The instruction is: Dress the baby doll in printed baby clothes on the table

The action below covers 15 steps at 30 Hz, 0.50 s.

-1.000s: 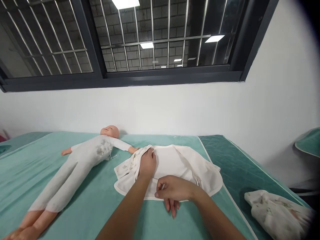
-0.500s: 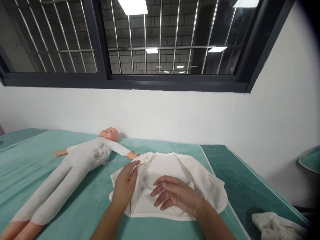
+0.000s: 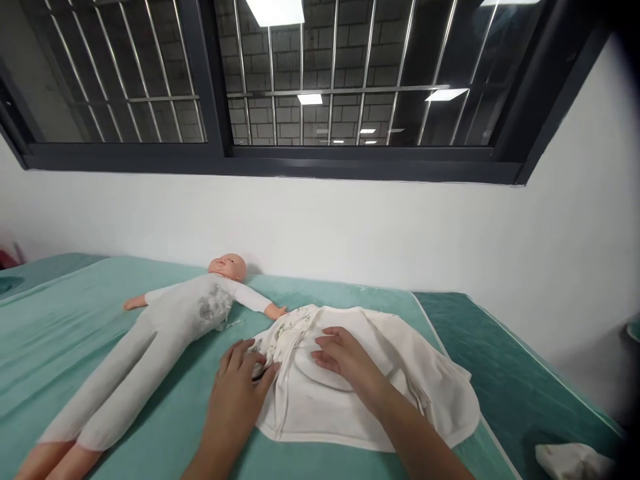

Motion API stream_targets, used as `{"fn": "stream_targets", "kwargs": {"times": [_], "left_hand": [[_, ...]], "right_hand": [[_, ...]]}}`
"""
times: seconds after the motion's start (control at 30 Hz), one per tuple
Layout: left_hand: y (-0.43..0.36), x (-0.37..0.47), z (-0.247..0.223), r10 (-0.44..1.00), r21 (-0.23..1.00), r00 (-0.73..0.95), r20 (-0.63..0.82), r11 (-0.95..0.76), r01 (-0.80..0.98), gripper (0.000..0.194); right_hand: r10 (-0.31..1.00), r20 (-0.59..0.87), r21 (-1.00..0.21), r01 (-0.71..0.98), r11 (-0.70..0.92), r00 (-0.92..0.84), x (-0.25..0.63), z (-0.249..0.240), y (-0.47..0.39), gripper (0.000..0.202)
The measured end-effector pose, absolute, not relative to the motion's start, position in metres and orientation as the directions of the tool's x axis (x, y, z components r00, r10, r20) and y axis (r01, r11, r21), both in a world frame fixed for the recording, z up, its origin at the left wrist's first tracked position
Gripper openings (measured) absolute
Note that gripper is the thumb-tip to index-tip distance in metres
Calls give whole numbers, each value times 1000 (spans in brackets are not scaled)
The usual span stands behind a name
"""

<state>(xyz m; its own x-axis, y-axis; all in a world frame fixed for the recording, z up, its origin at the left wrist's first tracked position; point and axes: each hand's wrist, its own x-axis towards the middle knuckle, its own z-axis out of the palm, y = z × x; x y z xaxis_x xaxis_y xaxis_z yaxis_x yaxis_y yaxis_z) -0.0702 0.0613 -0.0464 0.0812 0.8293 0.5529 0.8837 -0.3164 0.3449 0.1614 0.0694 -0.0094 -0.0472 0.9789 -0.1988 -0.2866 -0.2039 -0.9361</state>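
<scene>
A white baby garment lies spread on the bed, with a small print showing along its turned-over left part. At that left side, my left hand has its fingers and thumb closed around the bunched fabric. My right hand is over the middle of the garment, fingers stretched out and holding nothing; whether the fingertips touch the cloth I cannot tell. To the left, a doll with a white cloth body lies on its back. Its torn side exposes grey-white stuffing, and one doll hand reaches the garment's upper left edge.
Light green sheeting covers the bed, with a darker green strip on the right. Another piece of white cloth lies at the lower right. Behind the bed stand a white wall and a barred window.
My left hand has moved down and left, and more printed fabric shows beside it. My right hand has shifted up over the garment. The whole view has swung slightly left.
</scene>
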Motion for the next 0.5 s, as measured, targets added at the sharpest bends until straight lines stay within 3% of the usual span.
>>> {"fn": "stream_targets", "kwargs": {"times": [0.17,0.3,0.4,0.5], "left_hand": [[67,-81,-55,850,422,19,526,-280,862,31],[70,-89,-55,833,403,-163,529,-78,912,42],[66,-87,-45,876,392,-283,390,120,912,46],[65,-87,-32,929,524,-299,219,147,839,34]], "right_hand": [[983,-172,-983,-78,-168,59,121,-19,122,61],[987,-118,-993,-15,-117,105,114,-34,131,52],[995,-73,-996,-55,-70,69,122,-40,126,43],[995,-80,-992,-100,-74,59,130,-40,124,39]]}}
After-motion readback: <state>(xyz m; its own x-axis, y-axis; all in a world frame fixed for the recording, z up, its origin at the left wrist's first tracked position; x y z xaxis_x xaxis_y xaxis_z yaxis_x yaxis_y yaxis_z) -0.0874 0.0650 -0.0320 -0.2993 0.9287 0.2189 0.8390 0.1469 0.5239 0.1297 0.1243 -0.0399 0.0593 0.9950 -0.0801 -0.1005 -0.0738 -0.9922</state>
